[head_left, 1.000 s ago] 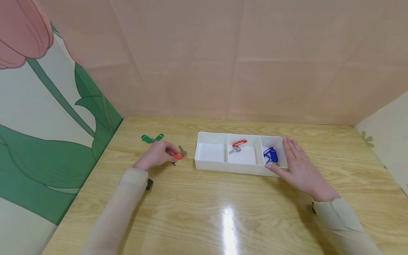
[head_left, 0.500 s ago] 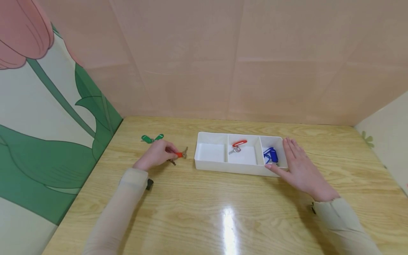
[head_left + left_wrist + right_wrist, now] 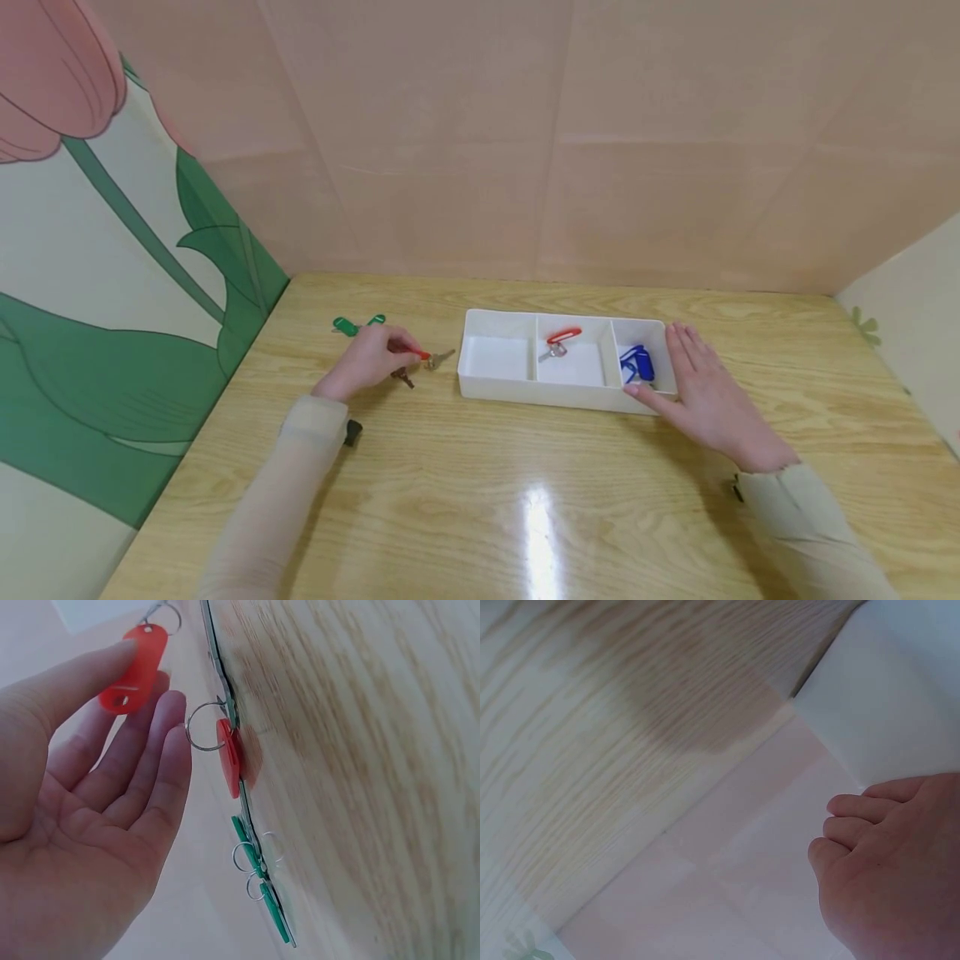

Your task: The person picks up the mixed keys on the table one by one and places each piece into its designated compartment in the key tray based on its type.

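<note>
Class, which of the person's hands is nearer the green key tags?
Left. The left hand is close to the green key tags; the right hand rests farther off against the white tray.

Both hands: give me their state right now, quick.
Left hand: closed, pinching a red oblong plastic key tag.
Right hand: open, resting against the right end of the white rectangular three-compartment tray.

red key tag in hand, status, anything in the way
Left hand pinching red key tag, off table. Right hand at right end of white tray. Second red tag on table; no obstruction seen toward tray.
</note>
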### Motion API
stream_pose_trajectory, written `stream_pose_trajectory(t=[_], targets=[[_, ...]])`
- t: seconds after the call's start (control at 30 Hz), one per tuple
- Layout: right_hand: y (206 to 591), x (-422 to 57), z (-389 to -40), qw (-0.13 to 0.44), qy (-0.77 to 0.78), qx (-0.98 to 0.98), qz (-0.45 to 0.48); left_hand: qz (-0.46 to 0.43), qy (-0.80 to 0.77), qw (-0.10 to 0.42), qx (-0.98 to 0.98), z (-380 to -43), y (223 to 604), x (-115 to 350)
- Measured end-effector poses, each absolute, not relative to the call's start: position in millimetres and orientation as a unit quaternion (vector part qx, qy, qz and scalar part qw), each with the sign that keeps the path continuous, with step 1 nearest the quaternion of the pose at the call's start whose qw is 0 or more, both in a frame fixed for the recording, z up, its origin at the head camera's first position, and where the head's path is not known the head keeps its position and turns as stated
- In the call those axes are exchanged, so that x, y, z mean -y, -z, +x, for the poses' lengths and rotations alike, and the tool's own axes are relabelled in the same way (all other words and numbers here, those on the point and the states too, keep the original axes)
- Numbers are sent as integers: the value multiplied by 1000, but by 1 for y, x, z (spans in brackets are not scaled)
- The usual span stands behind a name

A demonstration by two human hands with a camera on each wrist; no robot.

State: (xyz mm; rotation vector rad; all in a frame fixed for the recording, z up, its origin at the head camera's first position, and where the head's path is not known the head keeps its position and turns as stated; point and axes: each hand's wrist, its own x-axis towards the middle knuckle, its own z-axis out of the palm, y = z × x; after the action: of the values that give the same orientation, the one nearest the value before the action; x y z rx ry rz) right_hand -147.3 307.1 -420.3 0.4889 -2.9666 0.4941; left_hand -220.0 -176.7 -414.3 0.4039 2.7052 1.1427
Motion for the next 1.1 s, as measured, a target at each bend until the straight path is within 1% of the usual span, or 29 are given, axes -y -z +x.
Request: stream_pose_trajectory(t=[0.2,0.53,0.8,1.1], targets=[[419,-306,-147,51,-164,972,163,132,-398,86,-904,-220,413,177],[419,-306,-147,43,-162,973,159,134,-409,63,-901,-220,414,177],[419,-307,-148,54,-162,971,165,120,-423,47,-897,-220,414,176],[420,-306,-148,52,-166,971,161,117,-422,40,-898,-218,415,175]])
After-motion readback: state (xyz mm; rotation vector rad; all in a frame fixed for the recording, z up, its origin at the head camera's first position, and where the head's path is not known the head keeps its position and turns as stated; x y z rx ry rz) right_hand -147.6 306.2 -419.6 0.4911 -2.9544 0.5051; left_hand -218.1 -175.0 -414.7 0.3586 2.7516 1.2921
